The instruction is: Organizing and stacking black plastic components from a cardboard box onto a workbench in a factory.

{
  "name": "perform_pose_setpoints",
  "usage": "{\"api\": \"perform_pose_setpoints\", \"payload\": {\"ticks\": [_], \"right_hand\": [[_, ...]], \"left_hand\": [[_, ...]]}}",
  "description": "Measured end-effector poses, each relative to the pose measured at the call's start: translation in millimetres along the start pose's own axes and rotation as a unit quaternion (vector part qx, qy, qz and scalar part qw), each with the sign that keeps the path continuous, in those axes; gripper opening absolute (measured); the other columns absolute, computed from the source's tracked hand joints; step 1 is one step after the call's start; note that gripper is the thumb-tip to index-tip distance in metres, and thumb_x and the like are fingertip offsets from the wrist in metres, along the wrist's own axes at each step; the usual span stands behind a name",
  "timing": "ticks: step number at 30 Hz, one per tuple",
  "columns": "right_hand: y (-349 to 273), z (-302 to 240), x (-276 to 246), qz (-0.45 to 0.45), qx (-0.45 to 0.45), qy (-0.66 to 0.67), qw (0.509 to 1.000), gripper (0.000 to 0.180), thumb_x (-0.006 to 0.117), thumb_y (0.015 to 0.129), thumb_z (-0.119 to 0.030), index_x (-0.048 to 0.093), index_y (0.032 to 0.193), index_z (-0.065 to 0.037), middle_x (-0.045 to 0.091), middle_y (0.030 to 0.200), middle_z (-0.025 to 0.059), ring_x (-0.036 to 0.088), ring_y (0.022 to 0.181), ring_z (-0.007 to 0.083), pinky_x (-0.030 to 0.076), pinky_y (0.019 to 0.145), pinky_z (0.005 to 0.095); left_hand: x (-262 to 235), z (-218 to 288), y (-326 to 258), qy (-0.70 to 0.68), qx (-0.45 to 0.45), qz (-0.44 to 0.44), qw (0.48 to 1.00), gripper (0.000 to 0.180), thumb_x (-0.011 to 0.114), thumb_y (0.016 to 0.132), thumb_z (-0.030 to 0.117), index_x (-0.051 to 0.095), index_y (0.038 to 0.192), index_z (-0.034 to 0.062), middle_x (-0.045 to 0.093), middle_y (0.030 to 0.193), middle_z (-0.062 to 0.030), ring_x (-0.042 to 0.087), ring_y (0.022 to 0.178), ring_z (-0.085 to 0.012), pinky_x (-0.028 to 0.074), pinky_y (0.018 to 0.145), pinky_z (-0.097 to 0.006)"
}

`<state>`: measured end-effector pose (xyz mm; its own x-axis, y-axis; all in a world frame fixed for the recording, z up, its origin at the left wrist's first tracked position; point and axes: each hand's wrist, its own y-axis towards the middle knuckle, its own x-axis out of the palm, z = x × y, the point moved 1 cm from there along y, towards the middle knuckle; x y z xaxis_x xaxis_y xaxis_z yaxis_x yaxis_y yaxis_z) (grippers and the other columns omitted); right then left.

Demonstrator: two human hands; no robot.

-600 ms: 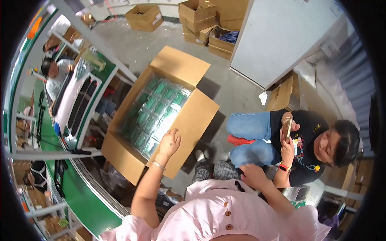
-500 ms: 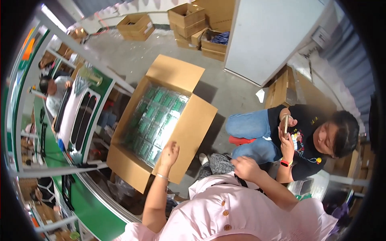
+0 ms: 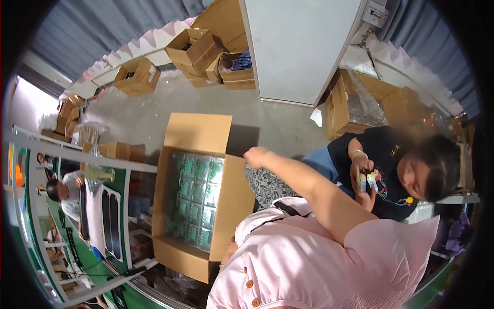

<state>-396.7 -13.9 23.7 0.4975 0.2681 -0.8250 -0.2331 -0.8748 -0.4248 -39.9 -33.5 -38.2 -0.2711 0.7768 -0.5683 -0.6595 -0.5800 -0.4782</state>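
A large open cardboard box (image 3: pixel 193 136) stands on the grey floor in front of me, filled with rows of green packets (image 3: pixel 198 198) under clear film. My right hand (image 3: pixel 256 154) reaches out over the far corner of the box's right flap (image 3: pixel 232 206); it is blurred and its fingers look curled. Only a sliver of my left hand (image 3: pixel 229 252) shows, at the near end of that flap, mostly hidden under my pink shirt.
A person in a dark shirt (image 3: pixel 391 170) sits at my right holding a phone (image 3: pixel 363 180). A white cabinet (image 3: pixel 303 46) and several cardboard boxes (image 3: pixel 200 51) stand at the back. At the left are a green conveyor (image 3: pixel 103 216), a metal frame and another worker (image 3: pixel 64 191).
The view has swung and the box now sits closer. My right arm has stretched forward to the box's right flap. My left hand has dropped from the flap's middle to under my chest.
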Motion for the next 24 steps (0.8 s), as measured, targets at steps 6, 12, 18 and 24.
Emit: {"api": "perform_pose_setpoints", "payload": {"ticks": [6, 12, 18, 24], "right_hand": [[6.8, 199.6, -2.5, -0.039, 0.188, 0.042, 0.981, 0.027, 0.061, 0.074, -0.018, 0.066, 0.097, -0.004, 0.063, 0.101, 0.0190, 0.060, 0.098, 0.0326, 0.049, 0.084, 0.0408], [40.6, 279.7, -71.4, 0.024, 0.253, 0.176, 0.951, 0.023, 0.055, 0.074, -0.010, 0.066, 0.093, -0.002, 0.064, 0.099, 0.0183, 0.061, 0.096, 0.0333, 0.049, 0.078, 0.0435], [-15.6, 363.2, -88.3, 0.250, 0.360, 0.313, 0.843, 0.021, 0.054, 0.070, -0.014, 0.066, 0.086, -0.010, 0.065, 0.091, 0.0146, 0.062, 0.087, 0.0336, 0.049, 0.077, 0.0420], [-104.1, 400.6, -56.7, 0.327, 0.521, 0.395, 0.682, 0.022, 0.056, 0.070, -0.018, 0.065, 0.088, -0.007, 0.065, 0.086, 0.0153, 0.063, 0.083, 0.0325, 0.050, 0.076, 0.0406]], "left_hand": [[-33.7, 123.6, 166.6, -0.004, 0.112, 0.011, 0.994, 0.035, 0.060, 0.080, 0.022, 0.056, 0.110, 0.0033, 0.062, 0.098, -0.0198, 0.060, 0.094, -0.0326, 0.047, 0.081, -0.034], [-48.4, 318.9, 367.2, 0.067, 0.286, -0.167, 0.941, 0.035, 0.059, 0.080, 0.021, 0.056, 0.110, 0.0032, 0.062, 0.097, -0.0194, 0.060, 0.092, -0.0325, 0.047, 0.080, -0.034], [1.1, 392.6, 419.4, 0.075, 0.280, -0.340, 0.895, 0.035, 0.059, 0.079, 0.021, 0.056, 0.110, 0.0030, 0.063, 0.096, -0.0191, 0.061, 0.091, -0.0325, 0.047, 0.080, -0.034], [25.4, 490.1, 471.5, 0.149, 0.246, -0.369, 0.884, 0.034, 0.058, 0.076, 0.017, 0.057, 0.106, 0.0008, 0.064, 0.089, -0.0181, 0.062, 0.081, -0.0327, 0.048, 0.074, -0.033]]}}
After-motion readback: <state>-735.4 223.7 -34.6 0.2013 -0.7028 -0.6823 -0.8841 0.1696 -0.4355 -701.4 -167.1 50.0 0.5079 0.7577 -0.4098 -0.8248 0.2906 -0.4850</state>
